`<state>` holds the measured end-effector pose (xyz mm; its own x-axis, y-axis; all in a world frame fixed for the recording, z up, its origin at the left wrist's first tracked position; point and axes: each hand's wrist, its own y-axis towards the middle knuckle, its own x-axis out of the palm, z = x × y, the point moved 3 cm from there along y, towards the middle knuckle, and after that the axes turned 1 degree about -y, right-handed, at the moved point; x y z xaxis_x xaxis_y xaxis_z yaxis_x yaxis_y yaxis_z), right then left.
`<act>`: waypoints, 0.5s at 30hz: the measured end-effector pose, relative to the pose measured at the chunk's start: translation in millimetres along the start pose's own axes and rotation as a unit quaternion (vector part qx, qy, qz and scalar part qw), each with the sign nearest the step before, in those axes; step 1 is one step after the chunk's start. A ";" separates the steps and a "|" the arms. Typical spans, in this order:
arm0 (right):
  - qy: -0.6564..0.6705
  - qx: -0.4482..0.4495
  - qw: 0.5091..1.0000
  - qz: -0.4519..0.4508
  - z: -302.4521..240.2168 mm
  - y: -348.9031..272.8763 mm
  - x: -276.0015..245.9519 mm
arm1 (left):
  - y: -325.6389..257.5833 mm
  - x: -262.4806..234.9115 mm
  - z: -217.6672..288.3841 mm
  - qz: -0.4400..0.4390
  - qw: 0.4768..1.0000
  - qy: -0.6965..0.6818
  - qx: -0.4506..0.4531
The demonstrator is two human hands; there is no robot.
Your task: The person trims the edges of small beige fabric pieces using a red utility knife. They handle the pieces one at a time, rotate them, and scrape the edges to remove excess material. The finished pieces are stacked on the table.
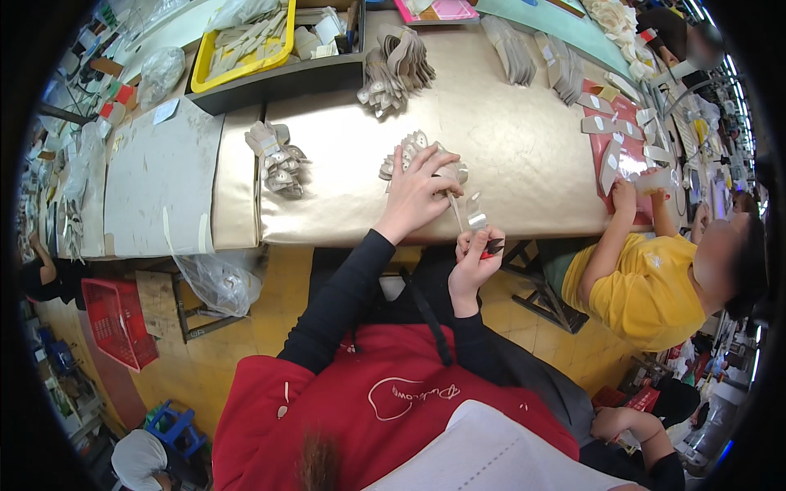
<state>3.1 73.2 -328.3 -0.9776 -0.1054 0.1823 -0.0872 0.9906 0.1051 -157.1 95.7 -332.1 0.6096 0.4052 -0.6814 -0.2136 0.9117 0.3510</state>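
Note:
My left hand lies over a bundle of flat beige strap pieces on the table, its fingers curved across it and its thumb by a thin strip. Close to the table's front edge, my right hand is closed around a small red-and-black tool, whose kind is mostly hidden by the fingers. A beige piece with a shiny white patch stands up just above the right fingertips. The thin strip reaches from the left thumb toward the right hand.
Bundles of similar pieces lie at the left, farther back and at the far right. A yellow tray sits in a black box. On the right, a person in yellow works over a red sheet.

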 end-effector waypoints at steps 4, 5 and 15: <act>0.015 0.009 1.000 0.017 0.0 -1.1 -2.8 | -0.4 0.6 0.1 -0.014 1.000 0.007 0.004; 0.025 0.014 0.999 0.018 -0.1 -2.1 -2.8 | -0.8 0.4 0.4 -0.013 1.000 0.011 0.006; 0.081 0.149 0.982 0.088 3.5 28.3 -33.9 | -1.4 0.5 -2.7 -0.034 0.997 0.038 0.050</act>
<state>33.1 105.1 -334.9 -0.9415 0.0819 0.3269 0.0055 0.9736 -0.2282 -158.6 94.8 -334.7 0.5603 0.3503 -0.7505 -0.0953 0.9274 0.3618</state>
